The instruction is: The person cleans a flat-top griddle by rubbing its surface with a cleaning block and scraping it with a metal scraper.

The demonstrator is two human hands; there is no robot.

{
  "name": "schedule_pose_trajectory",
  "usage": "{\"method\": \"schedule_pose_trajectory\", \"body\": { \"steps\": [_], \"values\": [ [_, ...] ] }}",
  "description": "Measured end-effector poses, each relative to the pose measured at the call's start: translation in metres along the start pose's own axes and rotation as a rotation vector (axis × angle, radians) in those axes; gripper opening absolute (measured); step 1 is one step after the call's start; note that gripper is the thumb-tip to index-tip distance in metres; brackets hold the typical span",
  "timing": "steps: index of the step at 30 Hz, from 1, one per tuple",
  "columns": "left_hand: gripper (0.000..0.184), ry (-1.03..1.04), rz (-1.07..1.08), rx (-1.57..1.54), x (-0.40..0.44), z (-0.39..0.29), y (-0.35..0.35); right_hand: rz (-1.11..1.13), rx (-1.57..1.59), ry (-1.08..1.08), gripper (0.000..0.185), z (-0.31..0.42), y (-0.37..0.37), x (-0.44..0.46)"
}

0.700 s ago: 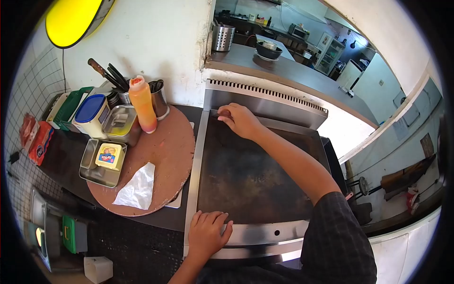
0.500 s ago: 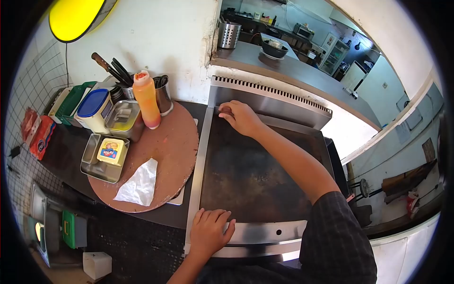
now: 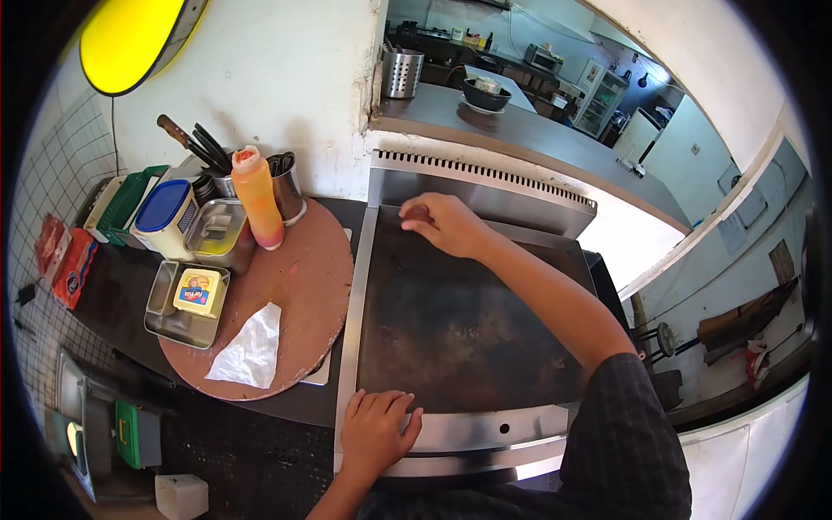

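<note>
A dark flat-top griddle [image 3: 468, 338] with a steel frame fills the middle. Over its far left part is my right hand [image 3: 446, 227], the fingers curled together in a pinch. What sits between those fingertips, if anything, I cannot make out. My left hand [image 3: 378, 432] lies at the front left corner of the steel frame, its fingers stretched out and holding nothing. A round brown board [image 3: 321, 286] stands left of the griddle. On it are a crumpled white paper [image 3: 251, 348], an orange squeeze bottle [image 3: 257, 201] and a steel tray [image 3: 180, 327] with a yellow block in a printed wrapper [image 3: 198, 291].
A blue-lidded tub [image 3: 165, 217], a steel container with yellow contents [image 3: 220, 234] and knives [image 3: 195, 143] crowd the back left. A raised steel backsplash [image 3: 485, 198] bounds the griddle's rear. Beyond is a ledge [image 3: 537, 143] with a black bowl [image 3: 485, 97].
The camera view has shifted slightly, so the scene sits lower and to the left. My right hand has moved a little to the right over the griddle. My left hand stays at the frame's corner.
</note>
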State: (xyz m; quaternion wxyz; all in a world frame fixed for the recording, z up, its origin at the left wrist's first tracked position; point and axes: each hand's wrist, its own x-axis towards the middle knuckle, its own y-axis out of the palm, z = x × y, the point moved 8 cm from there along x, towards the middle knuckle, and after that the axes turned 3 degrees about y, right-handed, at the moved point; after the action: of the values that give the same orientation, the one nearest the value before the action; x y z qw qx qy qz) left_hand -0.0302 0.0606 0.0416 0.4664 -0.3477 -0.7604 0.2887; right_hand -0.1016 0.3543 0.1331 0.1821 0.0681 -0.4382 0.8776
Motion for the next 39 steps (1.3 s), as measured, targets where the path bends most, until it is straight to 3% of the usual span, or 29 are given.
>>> {"method": "schedule_pose_trajectory", "body": {
  "steps": [3, 14, 20, 30, 39],
  "values": [
    [0.023, -0.002, 0.002, 0.018, 0.002, -0.001, 0.000, -0.161, -0.134, -0.174, 0.016, -0.020, 0.004, 0.021],
    [0.023, -0.050, -0.008, -0.001, 0.001, -0.001, -0.001, -0.083, -0.157, -0.112, 0.013, -0.003, 0.040, 0.000],
    [0.021, 0.048, -0.070, -0.033, 0.003, -0.005, -0.007, -0.109, -0.148, -0.164, 0.011, 0.047, 0.052, -0.047],
    [0.011, 0.279, -0.115, -0.201, -0.020, -0.008, -0.015, -0.012, -0.147, -0.057, 0.019, 0.135, 0.068, -0.137],
    [0.012, 0.318, -0.125, -0.102, -0.028, -0.014, -0.002, -0.167, 0.014, 0.072, 0.018, 0.101, 0.024, -0.099]
  ]
}}
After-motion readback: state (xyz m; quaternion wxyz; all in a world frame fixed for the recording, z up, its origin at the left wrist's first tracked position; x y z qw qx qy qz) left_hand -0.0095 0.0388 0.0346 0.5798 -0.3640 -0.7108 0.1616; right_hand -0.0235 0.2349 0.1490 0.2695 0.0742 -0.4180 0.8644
